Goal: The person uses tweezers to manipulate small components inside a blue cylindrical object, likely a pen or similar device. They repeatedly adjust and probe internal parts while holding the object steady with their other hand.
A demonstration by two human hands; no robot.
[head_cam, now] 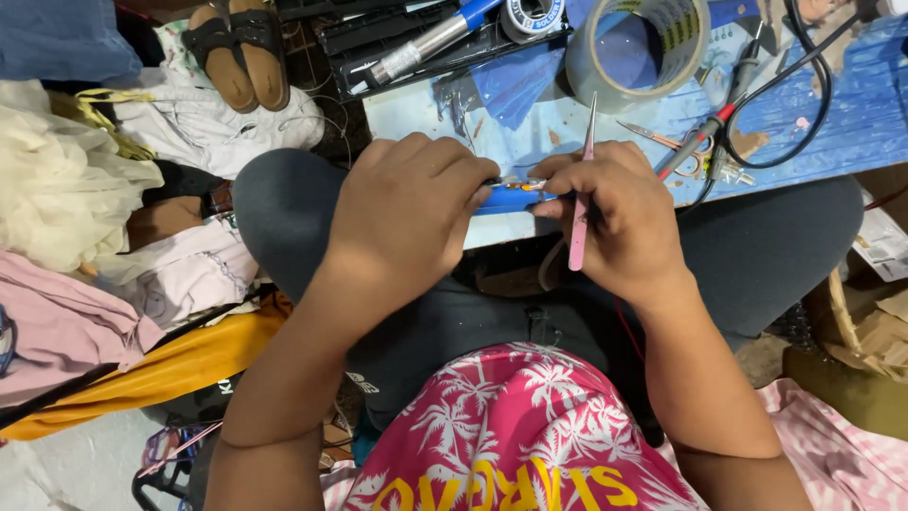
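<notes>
1. A cardboard box [875, 326], brown with open flaps, sat on the floor at the right edge.
2. A white printed sheet or packet [884, 241] lay just above it, beside the blue table [851, 114].

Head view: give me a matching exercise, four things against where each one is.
Things:
1. tweezers
2. tape roll
3. sandals
4. blue gadget

Places:
A. on the blue table, top centre
B. between both hands
C. in the right hand
D. on the floor, upper left

Pairs: 1-C, 2-A, 3-D, 4-B
</notes>
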